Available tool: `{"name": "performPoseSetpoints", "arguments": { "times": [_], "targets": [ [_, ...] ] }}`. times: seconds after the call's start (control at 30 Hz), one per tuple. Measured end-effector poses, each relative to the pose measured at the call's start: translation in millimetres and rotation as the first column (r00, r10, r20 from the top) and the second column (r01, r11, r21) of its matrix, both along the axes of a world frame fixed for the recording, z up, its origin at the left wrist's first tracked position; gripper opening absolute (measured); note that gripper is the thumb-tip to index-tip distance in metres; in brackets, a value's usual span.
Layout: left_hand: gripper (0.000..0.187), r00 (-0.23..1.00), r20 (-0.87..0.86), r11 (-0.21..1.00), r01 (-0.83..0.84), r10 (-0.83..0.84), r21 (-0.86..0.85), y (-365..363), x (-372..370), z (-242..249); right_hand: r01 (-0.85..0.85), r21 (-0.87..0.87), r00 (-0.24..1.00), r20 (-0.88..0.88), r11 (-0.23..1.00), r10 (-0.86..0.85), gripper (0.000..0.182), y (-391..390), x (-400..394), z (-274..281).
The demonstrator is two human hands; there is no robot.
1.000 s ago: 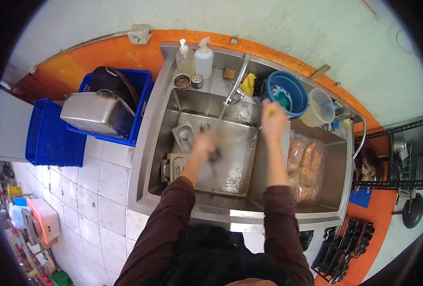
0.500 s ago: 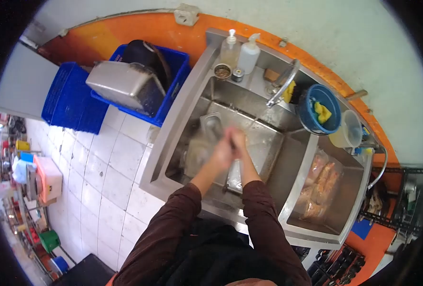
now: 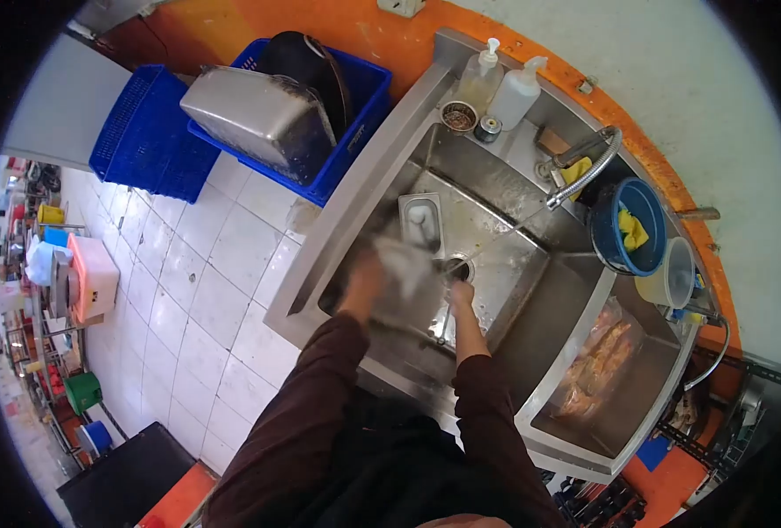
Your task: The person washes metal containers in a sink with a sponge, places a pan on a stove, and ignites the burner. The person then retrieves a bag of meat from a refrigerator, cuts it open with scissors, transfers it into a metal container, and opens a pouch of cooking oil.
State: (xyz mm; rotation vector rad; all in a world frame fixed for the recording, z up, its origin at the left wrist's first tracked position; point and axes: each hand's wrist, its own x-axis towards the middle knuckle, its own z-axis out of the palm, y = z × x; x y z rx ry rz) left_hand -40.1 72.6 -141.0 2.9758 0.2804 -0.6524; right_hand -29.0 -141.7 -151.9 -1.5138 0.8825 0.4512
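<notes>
In the sink basin (image 3: 505, 304) my left hand (image 3: 366, 283) is smeared by motion at the left side. It is on a pale, see-through container (image 3: 405, 267), also blurred, so its exact shape is hard to read. My right hand (image 3: 461, 297) is closed beside the round drain (image 3: 457, 264); what its fingers hold, if anything, cannot be made out. Beyond the blurred container, a small rectangular steel pan (image 3: 420, 222) lies on the basin floor. A thin stream of water (image 3: 507, 232) runs from the hose faucet (image 3: 575, 187) toward the drain.
Two pump bottles (image 3: 515, 95) and a small round tin (image 3: 458, 116) stand on the back ledge. A blue bucket (image 3: 602, 238) holds a yellow cloth. Bagged meat (image 3: 597, 361) lies in the right basin. Left of the sink, a blue crate (image 3: 375, 92) holds a large steel pan (image 3: 259, 114).
My hands were together over the basin; now they are apart, the left moved left onto the pale container. The view has shifted. The small steel pan shows more plainly.
</notes>
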Motion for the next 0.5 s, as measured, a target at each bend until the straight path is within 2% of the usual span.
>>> {"name": "performPoseSetpoints", "arguments": {
  "times": [0.07,0.1,0.13,0.17,0.2,0.23,0.27,0.3,0.33,0.37,0.4,0.43,0.47,0.5],
  "targets": [
    [0.029,0.997,-0.021,0.997,0.075,-0.075,-0.001,19,2,-18,-0.164,0.013,0.981,-0.106,0.986,0.164,0.022,1,-7,-14],
    [0.029,0.997,-0.024,0.997,0.079,-0.079,0.002,18,5,-21,-0.483,-0.209,0.871,-0.208,0.850,0.444,0.031,3,-9,-38],
    [0.028,0.987,-0.073,0.977,0.151,-0.142,0.149,14,10,-22,-0.480,-0.205,0.873,-0.209,0.853,0.441,0.031,7,-15,-63],
    [0.027,0.972,-0.129,0.931,0.226,-0.196,0.287,11,14,-25,-0.707,-0.321,0.696,-0.158,0.630,0.700,0.036,14,-23,-85],
    [0.027,0.971,-0.129,0.929,0.230,-0.201,0.288,11,18,-21,-0.830,-0.442,0.440,-0.144,0.340,0.886,0.042,24,-24,-85],
    [0.026,0.965,-0.203,0.957,0.207,-0.166,0.203,11,18,-15,-0.829,-0.440,0.446,-0.143,0.346,0.884,0.042,35,-28,-84],
    [0.025,0.950,-0.280,0.977,0.177,-0.138,0.119,11,17,-9,-0.765,-0.404,0.579,-0.088,0.502,0.811,0.044,51,-30,-55],
    [0.025,0.949,-0.279,0.975,0.186,-0.146,0.121,9,17,-4,-0.675,-0.361,0.700,-0.037,0.643,0.713,0.046,60,-28,-39],
    [0.028,0.944,-0.329,0.999,0.010,-0.025,-0.046,8,15,3,-0.669,-0.359,0.707,-0.036,0.651,0.706,0.046,60,-28,-48],
    [0.030,0.932,-0.361,0.989,-0.077,0.027,-0.124,7,16,12,-0.727,-0.343,0.642,-0.031,0.595,0.766,0.047,59,-29,-73],
    [0.032,0.914,-0.397,0.967,-0.168,0.080,-0.194,5,17,23,-0.692,-0.396,0.666,-0.029,0.603,0.745,0.047,61,-37,-108],
    [0.042,0.883,-0.468,0.949,-0.165,0.021,-0.269,-2,19,38,-0.655,-0.447,0.690,-0.025,0.609,0.724,0.048,62,-45,-142],
    [0.052,0.843,-0.536,0.924,-0.172,-0.042,-0.343,-7,20,55,-0.657,-0.440,0.691,-0.029,0.612,0.722,0.048,60,-41,-126],
    [0.052,0.837,-0.545,0.924,-0.175,-0.042,-0.340,-10,19,83,-0.755,-0.324,0.636,-0.151,0.570,0.757,0.047,54,-31,-92]
  ]
}}
